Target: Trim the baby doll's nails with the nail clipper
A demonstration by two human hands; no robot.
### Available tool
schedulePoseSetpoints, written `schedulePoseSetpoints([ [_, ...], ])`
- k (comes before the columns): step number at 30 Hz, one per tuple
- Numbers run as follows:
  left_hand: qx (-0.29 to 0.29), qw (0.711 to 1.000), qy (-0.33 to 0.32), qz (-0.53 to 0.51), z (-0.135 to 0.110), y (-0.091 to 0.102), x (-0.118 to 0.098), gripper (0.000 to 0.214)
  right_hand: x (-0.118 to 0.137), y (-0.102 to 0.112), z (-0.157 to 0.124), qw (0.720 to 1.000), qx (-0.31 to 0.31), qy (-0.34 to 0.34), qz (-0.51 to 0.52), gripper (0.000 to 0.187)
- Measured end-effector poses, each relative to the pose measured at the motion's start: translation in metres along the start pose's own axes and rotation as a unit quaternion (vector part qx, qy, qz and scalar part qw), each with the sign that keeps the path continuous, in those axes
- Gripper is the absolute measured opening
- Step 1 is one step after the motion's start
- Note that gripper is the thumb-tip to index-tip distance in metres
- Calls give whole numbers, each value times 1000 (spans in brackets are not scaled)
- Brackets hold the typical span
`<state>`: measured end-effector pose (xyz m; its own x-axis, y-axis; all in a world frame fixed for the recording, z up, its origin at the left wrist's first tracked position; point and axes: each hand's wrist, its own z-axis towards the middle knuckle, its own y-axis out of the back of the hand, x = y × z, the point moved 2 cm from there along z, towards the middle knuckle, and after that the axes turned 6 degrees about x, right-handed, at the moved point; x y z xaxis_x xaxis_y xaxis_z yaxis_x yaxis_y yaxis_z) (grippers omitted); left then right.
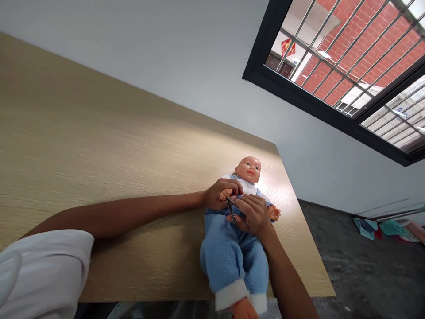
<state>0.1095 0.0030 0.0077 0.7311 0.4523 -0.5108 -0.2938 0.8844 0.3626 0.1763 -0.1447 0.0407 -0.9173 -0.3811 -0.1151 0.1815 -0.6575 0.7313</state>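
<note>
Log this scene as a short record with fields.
left hand: grips the baby doll's hand
right hand: holds metal nail clippers beside the doll's fingers
baby doll: on its back, blue fleece outfit, white collar
surface: wood-grain table under the doll
sleeve: white sleeve on the person's left arm
surroundings: barred window showing a red brick wall, dark floor beyond the table

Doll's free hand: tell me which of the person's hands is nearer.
Right. The right hand, holding nail clippers, sits just beside the doll's free hand; the left hand is farther, across the chest, clasping the doll's other hand.
</note>
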Motion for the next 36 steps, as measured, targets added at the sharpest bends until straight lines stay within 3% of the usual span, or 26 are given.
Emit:
schedulePoseSetpoints([
  [7, 2, 1000, 14, -5, 0, 0, -1, 30, 4, 4, 8, 1000, -27, -12, -5, 29],
  [36, 4, 1000, 11, -11, 2, 1, -2, 30, 3, 4, 7, 999, -25, -27, 19, 34],
])
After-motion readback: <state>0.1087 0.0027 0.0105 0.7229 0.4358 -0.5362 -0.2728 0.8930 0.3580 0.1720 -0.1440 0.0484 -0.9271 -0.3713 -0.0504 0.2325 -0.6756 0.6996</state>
